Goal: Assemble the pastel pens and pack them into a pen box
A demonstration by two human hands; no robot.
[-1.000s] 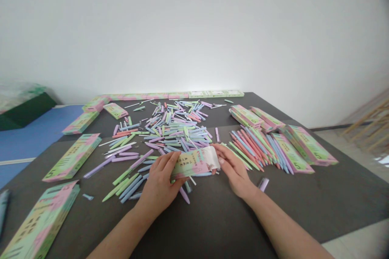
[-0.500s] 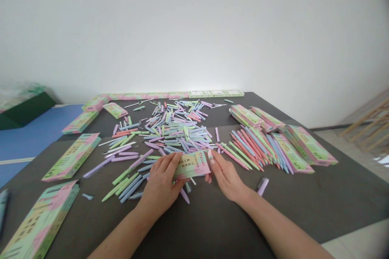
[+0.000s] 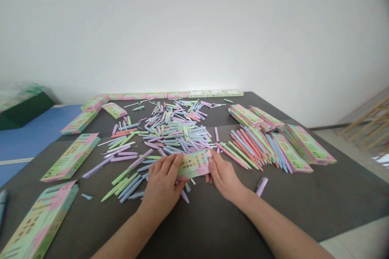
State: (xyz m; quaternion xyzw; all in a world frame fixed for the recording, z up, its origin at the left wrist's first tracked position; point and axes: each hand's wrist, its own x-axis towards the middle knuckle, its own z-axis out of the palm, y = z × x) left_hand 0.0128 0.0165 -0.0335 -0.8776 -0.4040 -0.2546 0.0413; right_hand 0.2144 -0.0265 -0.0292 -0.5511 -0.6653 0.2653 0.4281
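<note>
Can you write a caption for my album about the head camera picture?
Left hand and right hand hold a flat pastel pen box beside loose pastel pens on a dark table.

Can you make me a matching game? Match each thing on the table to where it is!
Things:
1. Pastel pen box
2. Loose pens
3. Pink and blue pens
4. Short lilac pen piece

Places:
A. Lying alone to the right of the right hand
B. Held by the left hand and the right hand
C. Fanned out side by side
D. Jumbled in a heap

Pairs: 1-B, 2-D, 3-C, 4-A
</note>
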